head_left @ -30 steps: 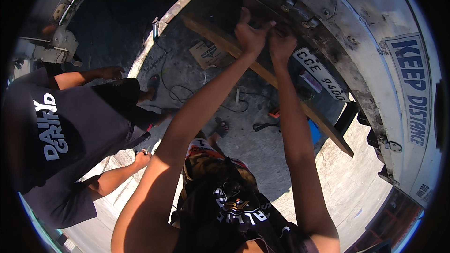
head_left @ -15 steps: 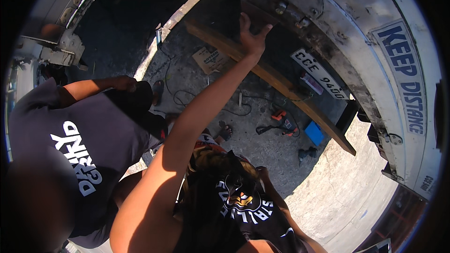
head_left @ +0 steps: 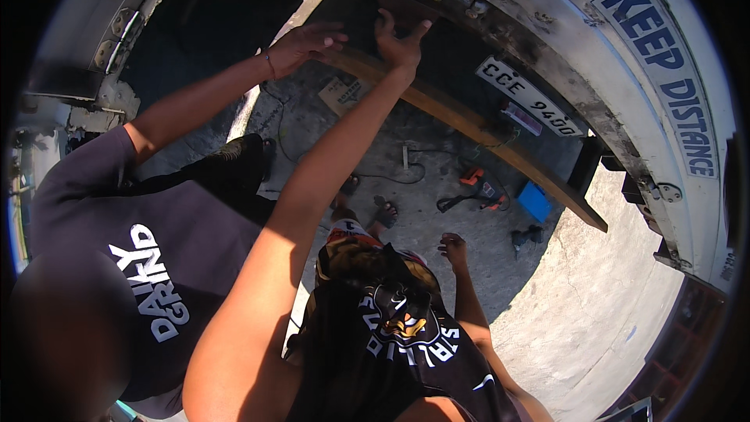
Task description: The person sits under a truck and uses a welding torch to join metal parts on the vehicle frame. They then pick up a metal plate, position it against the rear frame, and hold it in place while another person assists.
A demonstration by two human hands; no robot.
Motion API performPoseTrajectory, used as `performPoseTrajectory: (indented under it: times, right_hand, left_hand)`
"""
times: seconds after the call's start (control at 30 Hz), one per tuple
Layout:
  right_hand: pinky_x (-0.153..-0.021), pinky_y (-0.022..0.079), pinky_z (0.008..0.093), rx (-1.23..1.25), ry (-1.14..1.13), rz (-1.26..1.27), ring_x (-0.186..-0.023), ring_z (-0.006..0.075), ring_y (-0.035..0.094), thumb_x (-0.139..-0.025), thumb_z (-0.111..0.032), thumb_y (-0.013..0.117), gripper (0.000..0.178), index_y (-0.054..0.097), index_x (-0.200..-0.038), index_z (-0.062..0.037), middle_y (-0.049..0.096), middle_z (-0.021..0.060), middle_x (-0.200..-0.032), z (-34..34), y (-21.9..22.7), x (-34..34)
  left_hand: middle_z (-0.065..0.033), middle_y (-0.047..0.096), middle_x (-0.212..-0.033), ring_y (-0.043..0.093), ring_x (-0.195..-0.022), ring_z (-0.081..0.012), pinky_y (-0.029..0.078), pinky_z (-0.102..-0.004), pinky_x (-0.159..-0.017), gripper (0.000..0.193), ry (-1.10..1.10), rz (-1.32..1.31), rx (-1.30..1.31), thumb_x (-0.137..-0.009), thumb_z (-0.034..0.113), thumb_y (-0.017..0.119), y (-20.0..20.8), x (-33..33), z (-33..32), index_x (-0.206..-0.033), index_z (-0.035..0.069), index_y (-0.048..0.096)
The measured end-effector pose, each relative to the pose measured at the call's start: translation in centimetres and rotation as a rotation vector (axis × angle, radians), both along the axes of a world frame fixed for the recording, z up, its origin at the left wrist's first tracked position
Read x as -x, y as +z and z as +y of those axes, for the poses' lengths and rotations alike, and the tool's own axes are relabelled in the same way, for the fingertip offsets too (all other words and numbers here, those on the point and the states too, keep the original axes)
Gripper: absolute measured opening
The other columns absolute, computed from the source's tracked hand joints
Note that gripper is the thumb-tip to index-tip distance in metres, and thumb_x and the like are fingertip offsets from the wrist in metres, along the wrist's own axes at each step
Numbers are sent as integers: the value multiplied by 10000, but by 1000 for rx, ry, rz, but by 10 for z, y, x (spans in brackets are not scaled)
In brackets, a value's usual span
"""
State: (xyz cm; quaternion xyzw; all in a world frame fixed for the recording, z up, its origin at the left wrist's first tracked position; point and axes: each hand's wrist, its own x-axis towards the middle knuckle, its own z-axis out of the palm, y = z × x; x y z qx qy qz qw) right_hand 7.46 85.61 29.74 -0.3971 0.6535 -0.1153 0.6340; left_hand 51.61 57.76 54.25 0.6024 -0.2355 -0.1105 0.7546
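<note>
My left arm is stretched up to the rear of a white vehicle (head_left: 539, 8). There, the spread fingers of my left hand (head_left: 402, 45) are raised against a dark reddish-brown panel (head_left: 398, 6) below the rusty frame; exact contact is hard to make out in shadow. A long wooden beam (head_left: 469, 121) runs under my left wrist. Low at my side hangs my right hand (head_left: 451, 250), holding nothing, its fingers loosely bent and apart. At left, a co-worker in a dark T-shirt reaches a hand (head_left: 305, 48) out near the beam's far end, close to my left hand.
An orange and black power tool (head_left: 480, 186) with a cord lies on the concrete floor, beside a blue flat piece (head_left: 534, 202) and a small dark object (head_left: 528, 239). A piece of cardboard (head_left: 344, 95) lies beyond. A licence plate (head_left: 527, 95) hangs under the vehicle.
The co-worker's arm has reached up and forward toward the beam's end. My right hand has swung out from beside my shorts. My left hand stays at the panel while the view shifts slightly.
</note>
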Motion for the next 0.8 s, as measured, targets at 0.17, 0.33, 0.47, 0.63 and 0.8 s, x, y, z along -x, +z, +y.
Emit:
performPoseTrajectory:
  times: [0.17,0.33,0.47,0.63,0.8]
  right_hand:
    - [-583,528,303,184,74,-61,-727,185,720,-946,-294,701,309,675,-1120,-41,695,63,-876,-44,27,-58]
    - [-572,528,310,69,85,-12,-721,188,718,-942,-293,706,306,675,-1111,-40,698,74,-872,-22,16,-41]
    - [-506,522,341,-158,51,130,-648,200,704,-934,-309,725,286,677,-1068,-61,699,87,-828,26,-12,7]
    - [-498,532,350,-282,112,277,-624,211,705,-941,-313,705,290,662,-1086,-65,710,89,-848,75,-27,53]
    - [-506,544,346,-241,72,232,-634,209,715,-944,-310,703,254,680,-1063,-86,715,87,-845,82,-27,55]
  left_hand:
    - [-129,558,-1352,559,-1226,-254,459,-366,-989,853,17,104,-76,-705,159,923,1,2,-1,-1415,-55,502]
    - [-136,554,-1416,552,-1262,-257,456,-376,-1013,866,-111,180,5,-726,148,907,-8,-4,-5,-1453,-31,473]
    - [-148,585,-1393,580,-1229,-251,460,-370,-1018,851,-83,196,-11,-734,145,902,-10,-2,-6,-1450,-32,476]
    - [-143,622,-1330,601,-1175,-231,459,-359,-1022,846,-66,195,-30,-739,127,895,1,3,-1,-1454,-34,472]
    - [-80,638,-1291,577,-1143,-177,441,-321,-998,842,-134,225,-60,-704,198,942,22,-4,13,-1415,-7,540]
